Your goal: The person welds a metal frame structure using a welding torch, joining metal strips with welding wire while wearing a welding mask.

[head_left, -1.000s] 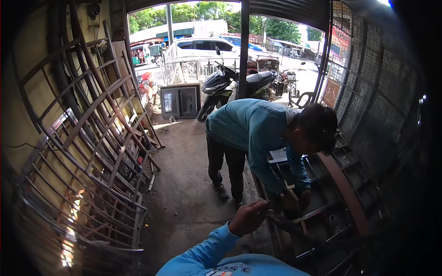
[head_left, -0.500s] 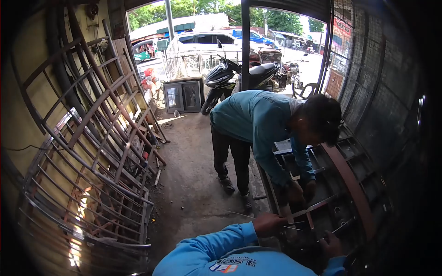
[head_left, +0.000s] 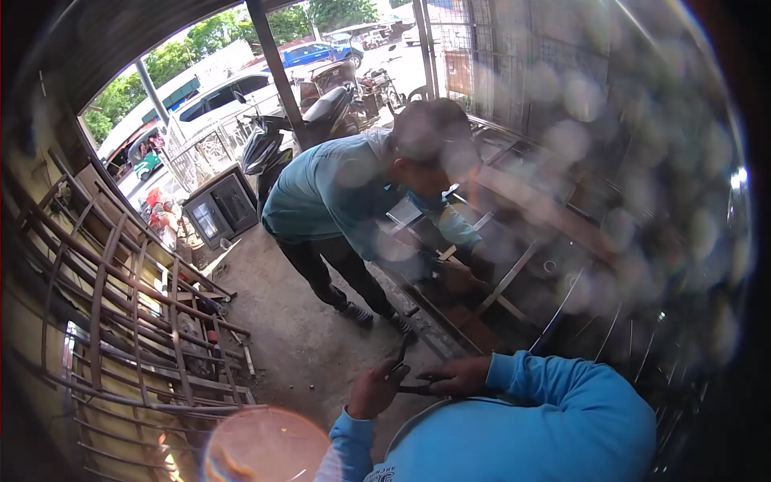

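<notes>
My left hand (head_left: 373, 390) is closed at the lower middle, around a dark clamp-like tool (head_left: 402, 353) whose upper end sticks up past the fingers. From the right comes my right hand (head_left: 458, 376), its fingers closed on a dark lower arm (head_left: 414, 390) of what looks like the same tool. Exactly how its parts join is hard to make out between the hands. Beyond my right sleeve lies a dark metal frame (head_left: 507, 277) with crossbars. A co-worker (head_left: 337, 189) bends over it, hands down among the bars.
Curved metal grilles (head_left: 132, 301) lean along the left wall. A motorbike (head_left: 325, 112) and a dark-framed cabinet (head_left: 221, 207) stand by the doorway post (head_left: 277, 72). Concrete floor (head_left: 297, 353) lies between grilles and frame. Lens glare blurs the right side.
The view has turned and tilted right. My hands have left the frame's edge and come together in front of my body. The thin rods formerly in my left hand no longer show there.
</notes>
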